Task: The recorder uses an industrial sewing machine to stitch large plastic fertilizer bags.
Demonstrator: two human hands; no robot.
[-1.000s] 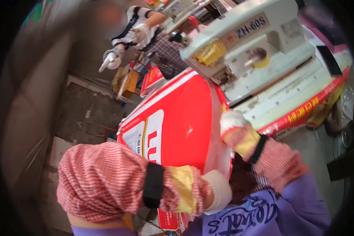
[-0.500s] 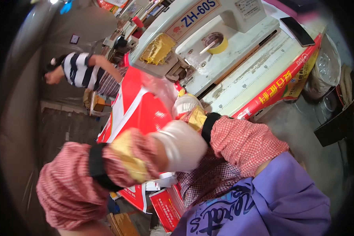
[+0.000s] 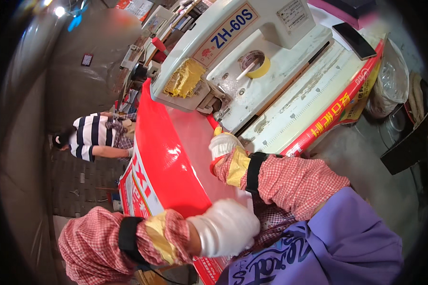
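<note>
A large red and white plastic sack [image 3: 164, 147] lies spread at the left of a pale industrial sewing machine [image 3: 252, 38], its upper edge by the needle area [image 3: 213, 105]. My right hand [image 3: 224, 143], in a white glove with yellow at a fingertip, is closed on the sack's edge just in front of the needle area. Nearer my body, my left hand [image 3: 226, 228] in a white glove is closed at the sack's near edge. Its fingers are mostly hidden beneath it. Both forearms wear red checked sleeves with black bands.
A roll of yellow tape [image 3: 257, 66] with a white stick in it lies on the machine bed. A dark phone [image 3: 354, 40] rests at the far right of the table. Beyond the sack, a person in a striped shirt [image 3: 94, 137] bends over. A clear plastic bag [image 3: 390, 80] hangs at right.
My left hand has come lower and closer to my body, and the sack now lies flatter and more open to view. My right hand has shifted slightly nearer. The person at left has moved.
</note>
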